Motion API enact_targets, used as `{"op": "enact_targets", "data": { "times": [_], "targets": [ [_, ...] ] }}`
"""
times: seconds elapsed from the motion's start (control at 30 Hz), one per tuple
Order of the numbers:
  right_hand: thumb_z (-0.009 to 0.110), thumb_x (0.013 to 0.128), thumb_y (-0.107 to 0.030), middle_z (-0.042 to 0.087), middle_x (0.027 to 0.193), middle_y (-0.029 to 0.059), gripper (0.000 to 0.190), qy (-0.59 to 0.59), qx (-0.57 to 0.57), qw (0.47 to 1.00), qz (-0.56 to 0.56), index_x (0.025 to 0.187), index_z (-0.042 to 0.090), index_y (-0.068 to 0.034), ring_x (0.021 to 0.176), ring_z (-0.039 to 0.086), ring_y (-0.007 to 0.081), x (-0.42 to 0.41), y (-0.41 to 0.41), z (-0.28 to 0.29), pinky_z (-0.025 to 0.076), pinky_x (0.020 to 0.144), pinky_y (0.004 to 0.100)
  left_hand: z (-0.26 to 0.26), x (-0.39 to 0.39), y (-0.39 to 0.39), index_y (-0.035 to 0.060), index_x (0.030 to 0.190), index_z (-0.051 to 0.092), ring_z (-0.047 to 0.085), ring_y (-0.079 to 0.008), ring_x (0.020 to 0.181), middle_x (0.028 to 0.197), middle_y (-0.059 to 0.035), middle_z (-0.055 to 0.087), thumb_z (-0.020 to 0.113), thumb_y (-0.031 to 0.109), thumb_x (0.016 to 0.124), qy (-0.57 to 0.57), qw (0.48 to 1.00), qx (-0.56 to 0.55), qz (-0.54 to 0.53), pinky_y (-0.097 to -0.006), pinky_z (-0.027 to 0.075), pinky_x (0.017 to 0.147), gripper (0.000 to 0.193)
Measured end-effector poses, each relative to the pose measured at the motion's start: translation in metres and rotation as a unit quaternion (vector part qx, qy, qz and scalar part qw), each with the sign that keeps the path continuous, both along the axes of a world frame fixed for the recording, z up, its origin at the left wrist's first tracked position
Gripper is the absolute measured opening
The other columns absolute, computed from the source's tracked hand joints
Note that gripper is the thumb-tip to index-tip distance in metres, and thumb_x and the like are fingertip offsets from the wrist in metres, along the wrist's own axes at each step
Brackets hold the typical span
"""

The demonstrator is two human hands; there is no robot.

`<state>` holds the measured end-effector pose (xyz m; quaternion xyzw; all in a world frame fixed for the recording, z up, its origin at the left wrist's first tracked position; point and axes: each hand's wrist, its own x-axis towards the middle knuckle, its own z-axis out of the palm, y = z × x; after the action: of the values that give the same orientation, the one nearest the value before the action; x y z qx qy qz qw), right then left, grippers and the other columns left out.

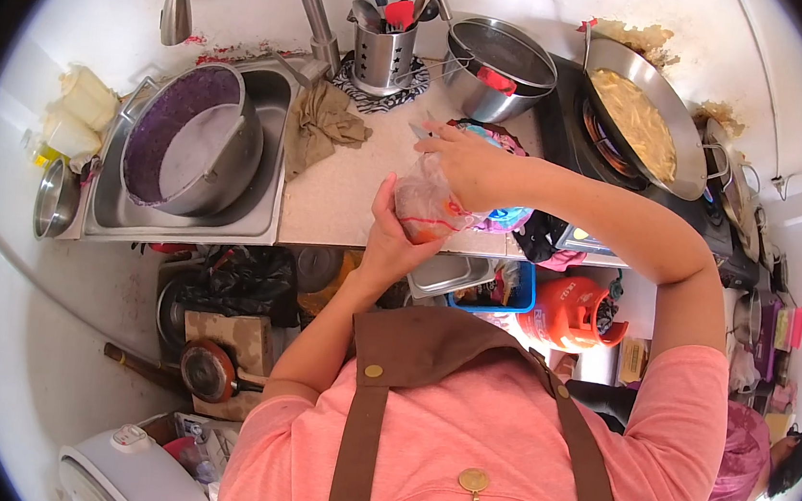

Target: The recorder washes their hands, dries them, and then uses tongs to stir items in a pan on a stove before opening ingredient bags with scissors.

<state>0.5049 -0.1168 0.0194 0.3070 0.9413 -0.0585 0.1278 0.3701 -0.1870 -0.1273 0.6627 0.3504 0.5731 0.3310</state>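
Observation:
My left hand (pixel 394 228) grips a clear plastic bag (pixel 422 191) with a red line and orange-red marks on it, just above the front edge of the counter. What fills the bag is hard to make out. Over the top of the bag lies my right hand (pixel 468 164), fingers pointing left. A pointed grey metal blade (pixel 418 131) shows at those fingertips; whether it is held or lies behind them is unclear. Beneath my right forearm, colourful cloths (pixel 509 219) are partly covered.
Left, a purple-stained pot (pixel 194 140) sits in the steel sink (pixel 261 201), beside a brown rag (pixel 326 127). A utensil holder (pixel 383 57) and a pot with a strainer (pixel 502 61) stand behind. Right, a wok (pixel 635 117) is over a lit burner (pixel 607 143). Another person (pixel 739 457) is at lower right.

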Motion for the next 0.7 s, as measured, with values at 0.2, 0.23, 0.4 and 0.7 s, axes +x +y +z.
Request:
{"op": "enact_targets", "data": {
  "times": [0.2, 0.23, 0.4, 0.7],
  "targets": [
    [0.062, 0.066, -0.011, 0.04, 0.126, 0.0133, 0.025, 0.053, -0.01, 0.999, 0.008, 0.089, 0.061, 0.0, 0.127, 0.023, 0.033, 0.005, 0.005, 0.008, 0.028, 0.101, 0.0401, 0.002, -0.001, 0.01, 0.0016, 0.13, 0.001, 0.043, -0.033, 0.109, 0.121, -0.0251, 0.033, 0.075, 0.007, 0.06, -0.062, 0.997, -0.03, -0.028, -0.0366, 0.038, 0.091, 0.102],
    [0.062, 0.067, -0.012, 0.041, 0.125, 0.0132, 0.022, 0.039, 0.02, 0.999, 0.0, 0.086, 0.062, -0.002, 0.126, 0.024, 0.0336, 0.005, 0.0, 0.019, 0.028, 0.101, 0.0405, 0.004, -0.001, 0.009, 0.0019, 0.131, 0.001, 0.043, -0.0317, 0.11, 0.121, -0.0243, 0.032, 0.075, 0.007, 0.06, -0.051, 0.998, -0.042, -0.017, -0.0366, 0.037, 0.091, 0.102],
    [0.059, 0.072, -0.016, 0.044, 0.121, 0.0132, 0.014, 0.178, 0.111, 0.978, -0.002, 0.079, 0.061, -0.005, 0.123, 0.027, 0.0355, 0.028, -0.008, 0.046, 0.028, 0.1, 0.0413, -0.013, 0.002, -0.002, 0.0005, 0.131, 0.001, 0.04, -0.0264, 0.112, 0.125, -0.0195, 0.028, 0.074, 0.006, 0.063, -0.094, 0.977, -0.19, -0.016, -0.0344, 0.038, 0.092, 0.101],
    [0.06, 0.072, -0.016, 0.051, 0.114, 0.0116, 0.011, 0.344, 0.33, 0.875, -0.085, 0.078, 0.059, -0.008, 0.119, 0.034, 0.0329, 0.147, -0.02, 0.151, 0.032, 0.096, 0.0402, 0.016, 0.004, -0.013, -0.0011, 0.127, -0.004, 0.043, -0.0256, 0.11, 0.125, -0.0199, 0.029, 0.072, 0.002, 0.066, -0.025, 0.988, -0.146, 0.047, -0.0373, 0.04, 0.091, 0.098]
  ]
}}
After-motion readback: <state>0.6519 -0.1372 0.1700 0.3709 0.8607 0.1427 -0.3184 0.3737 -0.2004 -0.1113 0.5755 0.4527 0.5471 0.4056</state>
